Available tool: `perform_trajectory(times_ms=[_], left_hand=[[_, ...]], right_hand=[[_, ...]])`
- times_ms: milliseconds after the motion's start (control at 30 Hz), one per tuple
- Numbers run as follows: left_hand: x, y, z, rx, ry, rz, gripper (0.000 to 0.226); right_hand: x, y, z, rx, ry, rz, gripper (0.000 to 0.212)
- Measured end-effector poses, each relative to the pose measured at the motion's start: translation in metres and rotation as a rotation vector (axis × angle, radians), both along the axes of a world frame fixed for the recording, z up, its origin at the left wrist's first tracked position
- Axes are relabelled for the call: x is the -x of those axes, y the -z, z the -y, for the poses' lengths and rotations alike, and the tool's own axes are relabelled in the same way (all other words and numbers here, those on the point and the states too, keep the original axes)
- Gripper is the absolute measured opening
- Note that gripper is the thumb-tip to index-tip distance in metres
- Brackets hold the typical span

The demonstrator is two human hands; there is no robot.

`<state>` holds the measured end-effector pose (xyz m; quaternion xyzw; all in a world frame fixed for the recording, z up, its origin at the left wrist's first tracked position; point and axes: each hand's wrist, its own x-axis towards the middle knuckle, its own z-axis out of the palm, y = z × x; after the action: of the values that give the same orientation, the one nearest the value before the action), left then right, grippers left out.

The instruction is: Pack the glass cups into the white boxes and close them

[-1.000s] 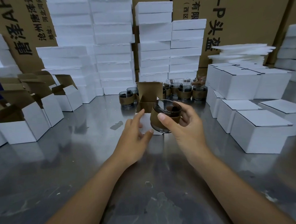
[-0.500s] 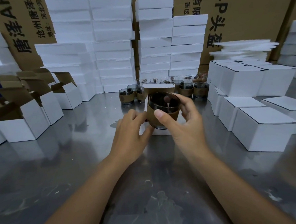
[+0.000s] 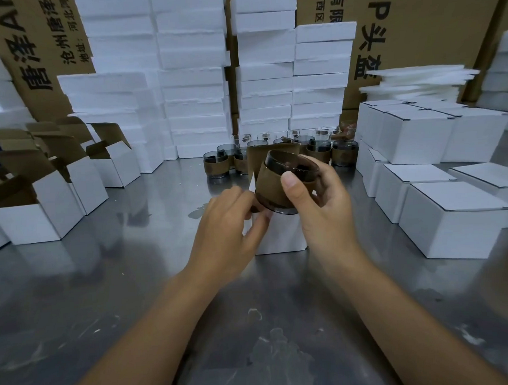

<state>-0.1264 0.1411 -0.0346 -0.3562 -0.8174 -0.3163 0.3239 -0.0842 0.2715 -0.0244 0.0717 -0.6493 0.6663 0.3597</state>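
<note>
while the glass cup (image 3: 270,185) hangs tilted just above the open white box (image 3: 284,237), its base points down at the opening and its mouth leans up toward the camera, so its long axis is off upright. the right hand (image 3: 318,200) wraps it, thumb across the brown sleeve. the left hand (image 3: 228,223) pinches the box's left wall, closer to the opening. likely next: straighten the cup and lower it in. more cups (image 3: 215,168) wait behind.

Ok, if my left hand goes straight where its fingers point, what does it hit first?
The open white box below the tilted glass cup; the left hand seems to hold its left edge, though depth is unclear.
</note>
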Motion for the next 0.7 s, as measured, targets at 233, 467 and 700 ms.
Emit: perform_trajectory(times_ms=[233, 467, 700], left_hand=[[0.0016, 0.0029, -0.0001, -0.009, 0.019, 0.003, 0.014], [0.002, 0.0035, 0.0001, -0.005, 0.061, -0.06, 0.011], [0.0058, 0.0048, 0.0014, -0.04, 0.135, -0.026, 0.007]], right_hand=[[-0.0017, 0.0008, -0.0014, -0.176, 0.07, -0.046, 0.061], [-0.0037, 0.0023, -0.0026, -0.276, 0.102, -0.055, 0.064], [-0.0046, 0.0019, -0.0053, -0.441, 0.171, -0.104, 0.064]])
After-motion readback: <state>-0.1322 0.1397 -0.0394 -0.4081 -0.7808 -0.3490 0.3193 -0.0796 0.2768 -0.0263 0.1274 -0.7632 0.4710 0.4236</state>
